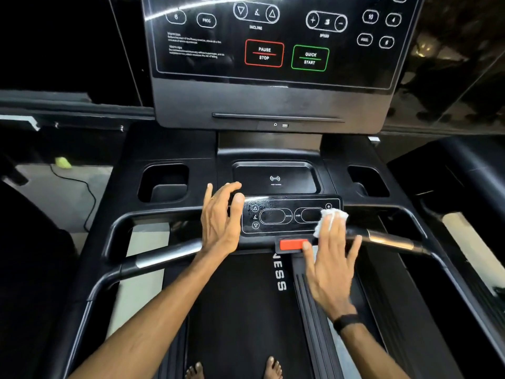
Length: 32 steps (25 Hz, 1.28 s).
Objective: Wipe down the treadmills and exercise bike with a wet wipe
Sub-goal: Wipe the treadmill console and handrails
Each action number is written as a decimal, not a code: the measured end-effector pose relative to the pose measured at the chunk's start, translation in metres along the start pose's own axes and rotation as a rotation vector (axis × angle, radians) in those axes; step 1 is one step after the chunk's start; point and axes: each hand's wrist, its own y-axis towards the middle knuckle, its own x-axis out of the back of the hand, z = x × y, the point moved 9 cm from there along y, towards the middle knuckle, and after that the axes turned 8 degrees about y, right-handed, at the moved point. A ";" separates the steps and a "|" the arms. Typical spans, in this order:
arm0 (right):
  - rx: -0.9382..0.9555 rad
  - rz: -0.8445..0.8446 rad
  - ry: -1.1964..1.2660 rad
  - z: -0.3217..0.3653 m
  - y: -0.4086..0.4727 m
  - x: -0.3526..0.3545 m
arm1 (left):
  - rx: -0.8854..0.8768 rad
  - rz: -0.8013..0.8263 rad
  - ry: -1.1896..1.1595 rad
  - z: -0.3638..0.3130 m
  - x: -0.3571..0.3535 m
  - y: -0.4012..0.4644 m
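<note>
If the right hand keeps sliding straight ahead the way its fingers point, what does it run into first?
The right hand presses the wipe flat on the small control panel. Straight ahead, it would probably first meet the panel's upper rim, then the charging tray behind; depth is hard to judge.

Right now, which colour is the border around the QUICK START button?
Green, seen clearly in the head view: the QUICK START button on the console.
</note>
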 end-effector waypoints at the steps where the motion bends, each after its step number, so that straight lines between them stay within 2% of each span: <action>1: -0.046 -0.011 0.025 -0.012 0.005 0.002 | -0.020 0.014 0.013 -0.003 -0.002 0.000; 4: -0.123 -0.047 0.133 -0.015 0.010 0.003 | -0.032 0.050 0.039 -0.003 -0.004 -0.002; 7: -0.112 -0.024 0.201 0.020 0.000 -0.003 | -0.038 0.071 0.055 -0.005 -0.006 -0.002; 12: 0.304 0.163 0.161 0.135 -0.023 -0.030 | -0.020 0.101 0.047 -0.003 -0.009 -0.001; 15: 0.451 0.192 0.045 0.152 -0.018 -0.037 | 0.095 0.090 -0.054 0.005 -0.004 -0.001; 17: 0.490 0.190 -0.036 0.144 -0.008 -0.032 | 0.063 0.105 -0.055 0.003 -0.006 -0.002; 25: 0.171 0.083 -0.040 0.047 0.029 0.002 | -0.020 0.107 -0.022 -0.004 -0.006 -0.003; 32: 0.100 0.021 -0.011 0.000 0.042 0.015 | -0.041 0.076 -0.047 -0.007 -0.003 -0.002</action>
